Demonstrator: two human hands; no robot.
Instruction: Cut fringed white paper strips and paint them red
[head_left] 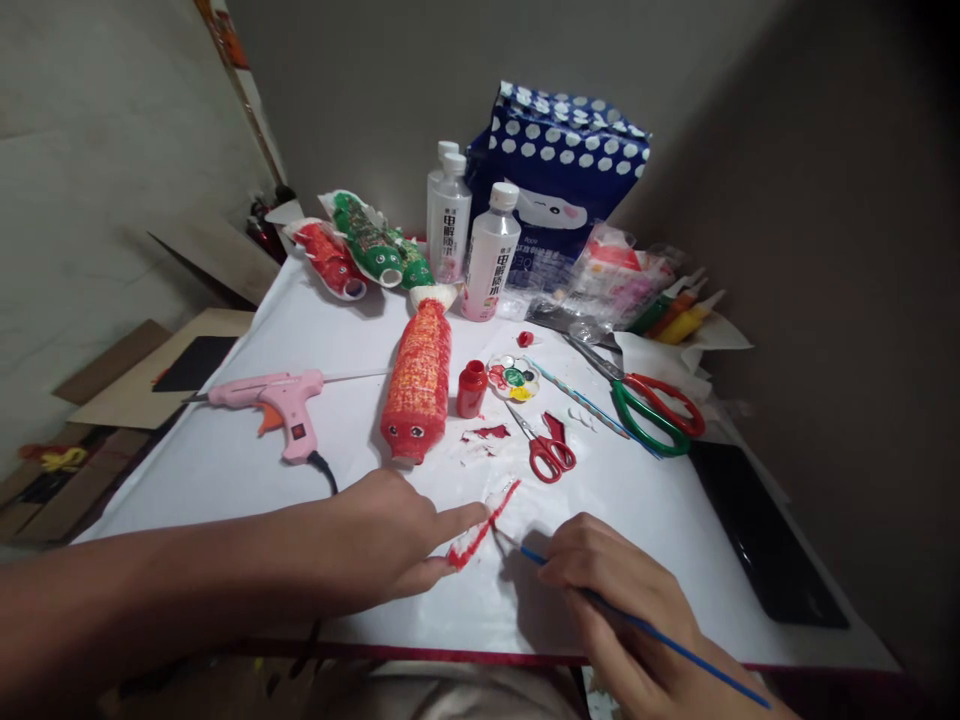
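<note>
Red-painted paper strip (480, 525) pinned to the desk (225, 470) by left hand (382, 540) forefinger, right hand (622, 590) fingers gripping blue paintbrush (645, 625) (advise light, short strokes).

Three painted bottle fish: a large red one (417, 382), a small red one (328, 258), a green one (375, 245); three clear bottles (490, 252). Two pairs of scissors (549, 447), one glue gun (274, 400), one paint jar (472, 388), one palette (513, 377), one brush (637, 623)

A narrow white paper strip half-painted red (480, 525) lies slantwise on the white sheet, a thin blue-handled paintbrush (645, 626) tipped against it.
</note>
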